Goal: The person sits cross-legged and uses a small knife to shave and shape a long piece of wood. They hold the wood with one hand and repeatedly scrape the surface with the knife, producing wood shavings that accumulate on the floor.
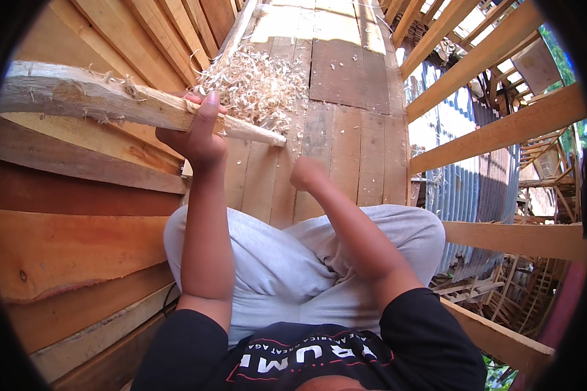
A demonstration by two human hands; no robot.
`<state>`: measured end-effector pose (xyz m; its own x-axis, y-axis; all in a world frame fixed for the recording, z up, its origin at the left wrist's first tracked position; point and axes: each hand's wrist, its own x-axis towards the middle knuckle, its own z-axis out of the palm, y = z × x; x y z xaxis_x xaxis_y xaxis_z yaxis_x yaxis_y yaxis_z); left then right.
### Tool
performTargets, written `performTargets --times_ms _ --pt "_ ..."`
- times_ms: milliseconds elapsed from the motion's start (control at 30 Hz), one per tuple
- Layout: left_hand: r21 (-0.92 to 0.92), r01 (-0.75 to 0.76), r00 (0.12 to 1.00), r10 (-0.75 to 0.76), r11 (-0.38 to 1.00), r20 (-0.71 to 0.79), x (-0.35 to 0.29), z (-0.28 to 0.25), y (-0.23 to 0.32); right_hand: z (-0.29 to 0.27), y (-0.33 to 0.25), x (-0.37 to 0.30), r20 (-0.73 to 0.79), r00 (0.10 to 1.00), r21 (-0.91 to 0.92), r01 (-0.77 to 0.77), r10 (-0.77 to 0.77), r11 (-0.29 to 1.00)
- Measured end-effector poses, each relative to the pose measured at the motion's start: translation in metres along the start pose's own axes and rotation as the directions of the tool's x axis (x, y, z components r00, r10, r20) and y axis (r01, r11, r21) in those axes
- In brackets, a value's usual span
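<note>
A long, pale wooden pole (130, 103), thick at the far left and narrowing to a blunt tip, slants across in front of me. My left hand (201, 138) is closed around it near the thin end, the thumb lying along the top. Rough fibres and curls cling to its surface. Just right of and below the tip, apart from it, is my right hand (308, 174), slightly blurred and curled into a fist. What it holds, if anything, is hidden. Beyond the pole lies a heap of wood shavings (257, 81) on the plank floor (346, 153).
Stacked boards (78, 247) line my left side closely. A slatted timber railing (502, 127) rises on the right, with corrugated metal sheets (463, 182) outside it. My crossed legs (261, 254) in grey trousers are below the hands. A flat panel (349, 75) lies ahead.
</note>
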<state>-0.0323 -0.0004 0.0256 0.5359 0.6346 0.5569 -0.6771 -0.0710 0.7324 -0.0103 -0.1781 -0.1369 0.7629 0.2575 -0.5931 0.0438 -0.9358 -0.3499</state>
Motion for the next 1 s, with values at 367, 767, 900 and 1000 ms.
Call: performTargets --times_ms 367,767,900,1000 --pt "-0.222 0.143 0.983 -0.164 0.964 -0.078 0.021 -0.033 0.003 -0.078 0.035 -0.012 -0.096 0.995 -0.121 0.029 -0.041 0.992" --pt "-0.25 0.252 0.966 -0.227 0.935 0.123 0.023 -0.032 0.013 -0.078 0.098 0.018 -0.42 0.893 0.153 -0.105 0.161 0.983" --pt "-0.313 0.326 0.942 -0.277 0.892 0.189 0.025 -0.041 0.017 -0.078 0.097 0.019 -0.474 0.872 0.258 0.005 0.123 0.966" --pt "-0.326 0.35 0.931 -0.288 0.878 0.224 0.026 -0.037 0.021 -0.075 0.114 0.027 -0.196 0.965 0.203 0.212 -0.172 0.956"
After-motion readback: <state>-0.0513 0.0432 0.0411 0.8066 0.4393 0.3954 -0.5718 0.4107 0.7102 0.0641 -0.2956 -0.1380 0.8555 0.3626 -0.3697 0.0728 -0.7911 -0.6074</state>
